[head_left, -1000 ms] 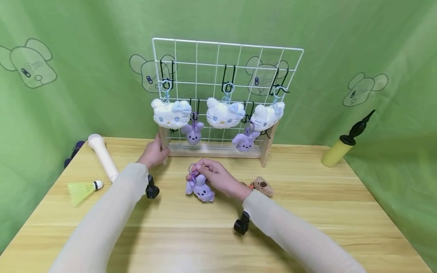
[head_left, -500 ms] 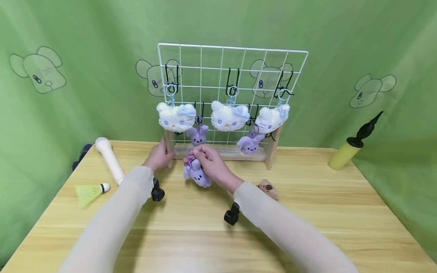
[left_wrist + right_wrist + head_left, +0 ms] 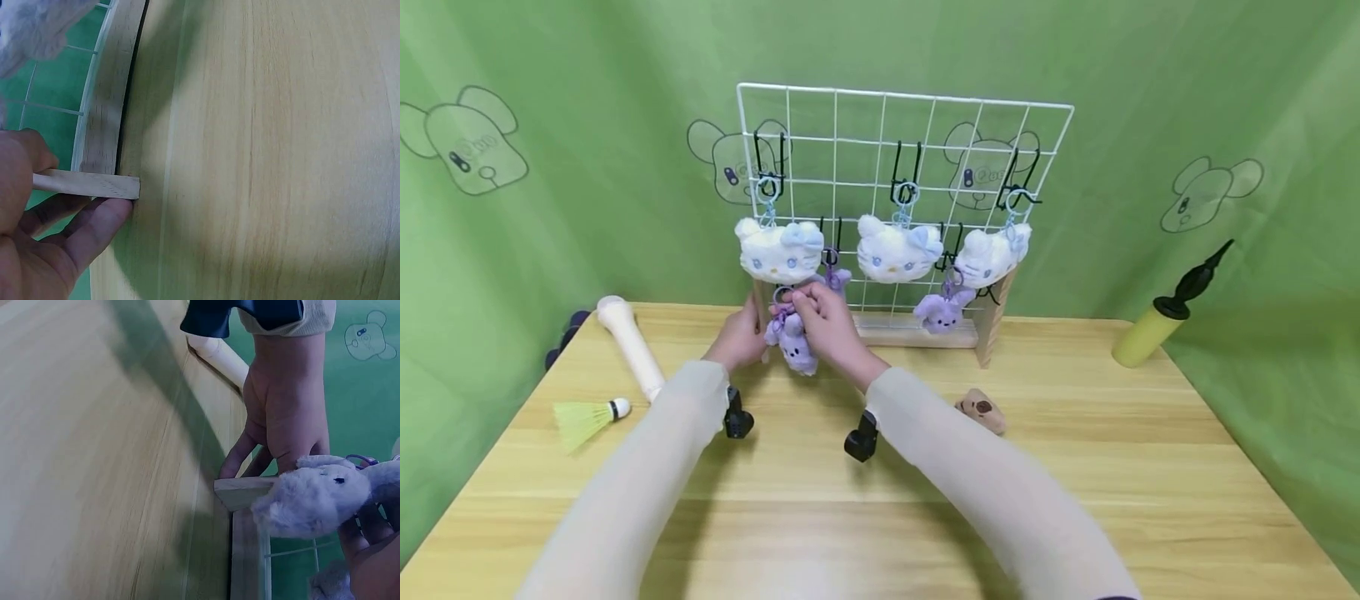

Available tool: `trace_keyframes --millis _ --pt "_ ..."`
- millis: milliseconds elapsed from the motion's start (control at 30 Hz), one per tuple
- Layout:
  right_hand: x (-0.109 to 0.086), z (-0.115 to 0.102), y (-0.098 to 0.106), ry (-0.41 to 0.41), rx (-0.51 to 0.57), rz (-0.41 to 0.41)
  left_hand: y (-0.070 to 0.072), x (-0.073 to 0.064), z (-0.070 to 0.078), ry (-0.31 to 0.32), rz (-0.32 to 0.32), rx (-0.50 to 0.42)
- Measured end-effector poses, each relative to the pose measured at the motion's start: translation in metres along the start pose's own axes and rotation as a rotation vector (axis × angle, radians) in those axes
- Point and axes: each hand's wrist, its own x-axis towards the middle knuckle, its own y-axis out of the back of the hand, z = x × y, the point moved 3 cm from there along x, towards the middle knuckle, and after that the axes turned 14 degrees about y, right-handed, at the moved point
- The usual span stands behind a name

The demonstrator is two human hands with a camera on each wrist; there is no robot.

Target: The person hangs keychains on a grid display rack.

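My left hand point(image 3: 737, 337) grips the wooden side leg point(image 3: 94, 184) of a white wire grid rack point(image 3: 917, 336), thumb and fingers on either side of it. My right hand point(image 3: 837, 329) pinches the purple ring of a plush bunny keychain point(image 3: 796, 348), which dangles in front of the rack's left end, close to the left hand. Three white cat plush keychains point(image 3: 895, 250) hang from the upper black hooks. Two purple bunny keychains point(image 3: 942, 312) hang lower; the left one is partly hidden by my right hand. In the right wrist view the held bunny point(image 3: 319, 494) covers part of the leg.
A brown plush keychain point(image 3: 981, 410) lies on the table right of the rack. At left are a white microphone-shaped object point(image 3: 628, 346) and a yellow shuttlecock point(image 3: 587, 418). A yellow hand pump point(image 3: 1150, 333) with a black nozzle stands at the back right. Green curtain hangs behind.
My right hand has lifted the purple bunny keychain from low over the table up and left toward the rack's lower left. The left hand keeps its grip on the leg.
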Motion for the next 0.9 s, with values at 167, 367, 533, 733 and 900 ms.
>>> trace_keyframes --millis 167,367,533,733,900 --pt "0.004 0.005 -0.003 -0.010 -0.027 0.036 -0.001 -0.003 0.000 0.022 -0.015 0.001" --pt "0.008 0.010 -0.002 -0.033 -0.080 0.087 -0.001 -0.002 0.001 0.011 -0.007 -0.002" --pt "0.010 0.013 -0.001 -0.034 -0.128 0.094 -0.001 -0.001 0.003 -0.001 -0.002 -0.003" --pt "0.009 0.015 0.000 0.016 -0.183 0.077 -0.001 -0.001 0.003 0.009 -0.015 -0.023" --pt "0.004 0.015 0.005 0.046 -0.225 0.042 -0.001 0.000 0.001 0.019 -0.019 -0.020"
